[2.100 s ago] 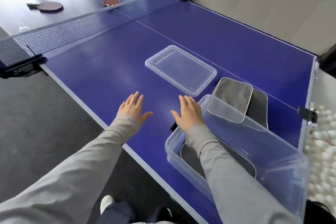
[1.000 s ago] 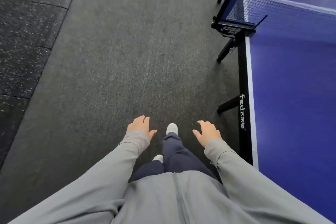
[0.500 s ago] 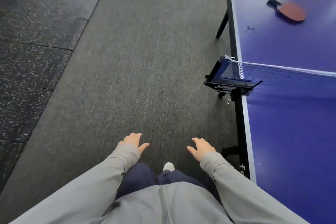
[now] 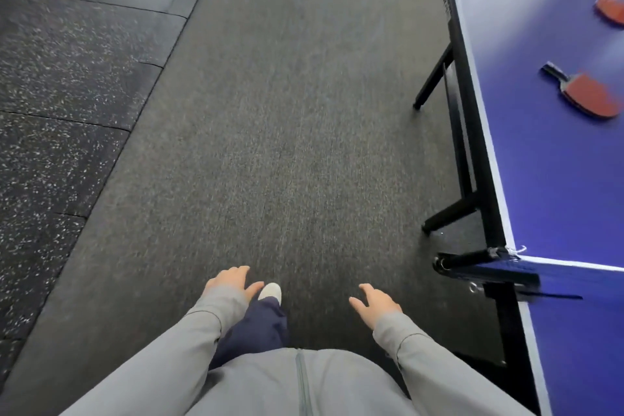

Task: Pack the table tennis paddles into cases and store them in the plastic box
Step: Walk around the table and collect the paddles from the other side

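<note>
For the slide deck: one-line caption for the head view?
Person walks the dark carpet beside the blue table tennis table, empty left hand and right hand open, two red-rubber paddles ahead.

Red paddles on blue table; speckled black floor.

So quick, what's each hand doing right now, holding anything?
Left hand: open, fingers relaxed, holding nothing.
Right hand: open, fingers loosely spread, holding nothing.

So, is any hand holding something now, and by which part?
No. The left hand and right hand hang open over the dark grey floor. The nearer red-faced, black-handled paddle lies untouched on the blue table.
</note>
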Tool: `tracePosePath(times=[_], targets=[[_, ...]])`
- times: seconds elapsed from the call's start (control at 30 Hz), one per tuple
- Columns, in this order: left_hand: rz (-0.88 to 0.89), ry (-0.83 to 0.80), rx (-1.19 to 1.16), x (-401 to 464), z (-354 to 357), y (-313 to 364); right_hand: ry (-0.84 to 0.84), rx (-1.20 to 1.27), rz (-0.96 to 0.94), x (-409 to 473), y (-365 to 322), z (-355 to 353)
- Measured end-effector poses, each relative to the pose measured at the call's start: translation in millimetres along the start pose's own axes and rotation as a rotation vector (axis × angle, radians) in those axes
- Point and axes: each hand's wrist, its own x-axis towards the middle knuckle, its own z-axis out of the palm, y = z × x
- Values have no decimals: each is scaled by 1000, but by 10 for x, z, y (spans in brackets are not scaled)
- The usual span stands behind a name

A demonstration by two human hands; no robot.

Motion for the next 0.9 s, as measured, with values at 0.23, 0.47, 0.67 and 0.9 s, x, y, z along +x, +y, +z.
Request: tracePosePath(times=[0.23,0.47,0.67,0.9], targets=[[-56,-43,-6,807,-824,-229,67,127,-17,477,-861,-689],[-8,-72,-14,1568,-1289,227,46,189,92,1140,-819,-1370],[72,-65,33,2381,-1919,1103,61,319,180,1760,-538,-2165],[289,-24,109,3259,-2772,2572,156,534,288,2206,-172,-3132]])
